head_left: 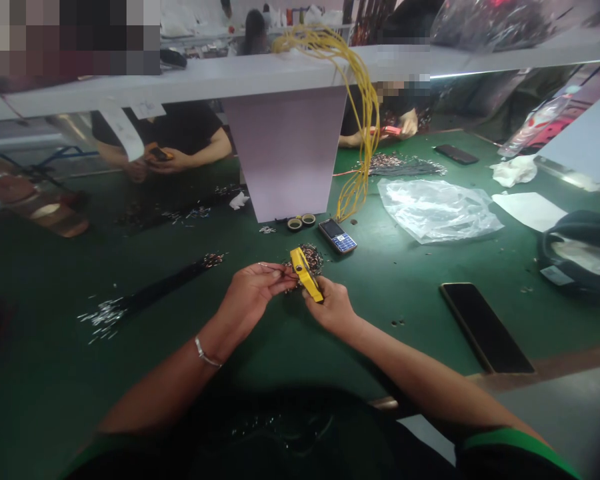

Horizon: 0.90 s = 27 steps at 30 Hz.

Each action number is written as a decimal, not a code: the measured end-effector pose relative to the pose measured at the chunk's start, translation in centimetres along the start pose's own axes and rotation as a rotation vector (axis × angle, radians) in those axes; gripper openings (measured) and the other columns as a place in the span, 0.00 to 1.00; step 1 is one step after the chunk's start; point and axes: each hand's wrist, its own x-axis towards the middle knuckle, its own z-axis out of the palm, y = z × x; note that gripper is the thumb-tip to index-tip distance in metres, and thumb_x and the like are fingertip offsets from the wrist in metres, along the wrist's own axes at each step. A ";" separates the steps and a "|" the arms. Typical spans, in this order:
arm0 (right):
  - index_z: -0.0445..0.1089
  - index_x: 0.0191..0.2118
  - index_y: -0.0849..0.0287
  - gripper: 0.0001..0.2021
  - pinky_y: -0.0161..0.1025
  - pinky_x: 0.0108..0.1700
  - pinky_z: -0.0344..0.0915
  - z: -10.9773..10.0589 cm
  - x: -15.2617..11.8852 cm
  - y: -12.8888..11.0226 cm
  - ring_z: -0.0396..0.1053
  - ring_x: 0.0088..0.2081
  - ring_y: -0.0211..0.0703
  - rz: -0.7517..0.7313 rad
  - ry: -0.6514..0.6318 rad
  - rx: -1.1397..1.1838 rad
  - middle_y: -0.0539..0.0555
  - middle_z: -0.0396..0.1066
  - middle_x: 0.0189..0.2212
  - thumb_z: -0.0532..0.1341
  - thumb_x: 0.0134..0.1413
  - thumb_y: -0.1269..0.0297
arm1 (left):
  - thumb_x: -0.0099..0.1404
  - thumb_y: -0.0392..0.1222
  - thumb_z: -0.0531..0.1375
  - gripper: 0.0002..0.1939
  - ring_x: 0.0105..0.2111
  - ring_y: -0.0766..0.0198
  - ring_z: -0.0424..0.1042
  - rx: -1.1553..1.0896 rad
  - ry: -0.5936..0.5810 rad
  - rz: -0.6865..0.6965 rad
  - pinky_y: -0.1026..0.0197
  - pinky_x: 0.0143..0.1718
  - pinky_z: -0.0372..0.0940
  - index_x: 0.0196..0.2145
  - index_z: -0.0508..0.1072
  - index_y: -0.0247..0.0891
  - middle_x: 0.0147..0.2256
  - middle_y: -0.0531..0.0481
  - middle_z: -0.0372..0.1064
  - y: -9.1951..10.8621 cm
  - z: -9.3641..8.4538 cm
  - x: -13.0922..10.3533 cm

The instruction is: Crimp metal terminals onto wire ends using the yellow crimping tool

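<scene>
My right hand (333, 305) is closed around a yellow hand tool (307, 280) that looks like a wire stripper. Its upper end meets the fingertips of my left hand (253, 288), which pinch a thin dark wire (289, 274). Just behind the tool lies a heap of short wires with coppery ends (311, 255), partly covered by my hands. To the left, a bundle of black wires (155, 288) rests on the green table (380, 360), with silvery tips at its near end and coppery tips at its far end.
Beyond my hands are a keypad phone (337, 236), two tape rolls (301, 222) and a clear plastic bag (437, 212). A smartphone (485, 327) lies at right. Yellow cables (367, 113) hang from the white shelf (190, 83). Two people work across the table, their hands holding tools.
</scene>
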 end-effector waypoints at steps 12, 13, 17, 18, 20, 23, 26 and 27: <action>0.68 0.33 0.62 0.12 0.39 0.31 0.65 -0.6 0.8 0.7 0.66 0.24 0.39 0.270 -0.447 0.862 0.48 0.68 0.24 0.64 0.36 0.71 | 0.53 0.28 0.63 0.03 0.35 0.57 0.75 0.035 0.106 0.112 0.53 0.44 0.68 0.28 0.76 0.29 0.31 0.41 0.75 2.9 -1.9 1.1; 0.68 0.34 0.62 0.13 0.40 0.32 0.66 -0.5 0.8 0.9 0.67 0.25 0.40 0.262 -0.500 0.916 0.49 0.69 0.24 0.64 0.36 0.71 | 0.53 0.28 0.63 0.03 0.34 0.57 0.75 0.038 0.106 0.116 0.53 0.44 0.68 0.28 0.76 0.29 0.31 0.42 0.75 3.1 -2.1 1.1; 0.70 0.38 0.64 0.16 0.44 0.36 0.67 -0.3 0.6 1.7 0.70 0.28 0.44 0.227 -0.670 1.054 0.53 0.72 0.27 0.66 0.37 0.71 | 0.52 0.28 0.63 0.03 0.32 0.60 0.75 0.051 0.101 0.086 0.56 0.41 0.67 0.28 0.76 0.29 0.31 0.42 0.75 3.7 -2.6 1.2; 0.70 0.39 0.64 0.16 0.45 0.36 0.68 -0.2 0.6 1.9 0.71 0.28 0.44 0.220 -0.702 1.072 0.54 0.72 0.27 0.66 0.38 0.70 | 0.52 0.28 0.63 0.03 0.31 0.60 0.74 0.049 0.096 0.066 0.57 0.40 0.67 0.28 0.76 0.30 0.30 0.43 0.75 3.8 -2.7 1.2; 0.70 0.41 0.65 0.18 0.46 0.37 0.68 0.0 0.4 2.1 0.71 0.29 0.46 0.205 -0.755 1.101 0.55 0.73 0.28 0.68 0.38 0.69 | 0.52 0.28 0.63 0.03 0.30 0.61 0.74 0.038 0.073 0.025 0.58 0.38 0.66 0.27 0.76 0.30 0.30 0.43 0.75 4.0 -2.8 1.2; 0.70 0.41 0.65 0.19 0.47 0.38 0.68 0.0 0.3 1.9 0.72 0.30 0.46 0.183 -0.793 1.130 0.56 0.74 0.29 0.68 0.38 0.67 | 0.52 0.28 0.63 0.03 0.30 0.62 0.73 0.030 0.019 -0.003 0.58 0.38 0.65 0.27 0.76 0.31 0.29 0.44 0.74 4.0 -3.1 1.2; 0.70 0.41 0.65 0.19 0.47 0.38 0.68 -0.2 0.2 1.3 0.71 0.30 0.46 0.172 -0.798 1.140 0.55 0.74 0.29 0.68 0.38 0.67 | 0.52 0.29 0.63 0.03 0.30 0.62 0.72 0.025 -0.032 -0.005 0.58 0.38 0.65 0.26 0.77 0.31 0.30 0.44 0.74 3.8 -3.2 1.2; 0.71 0.41 0.64 0.19 0.47 0.38 0.68 -0.3 0.2 1.0 0.71 0.30 0.45 0.174 -0.796 1.139 0.55 0.74 0.29 0.68 0.38 0.67 | 0.52 0.28 0.63 0.03 0.30 0.62 0.72 0.023 -0.044 -0.009 0.58 0.38 0.64 0.26 0.77 0.31 0.30 0.44 0.74 3.7 -3.3 1.3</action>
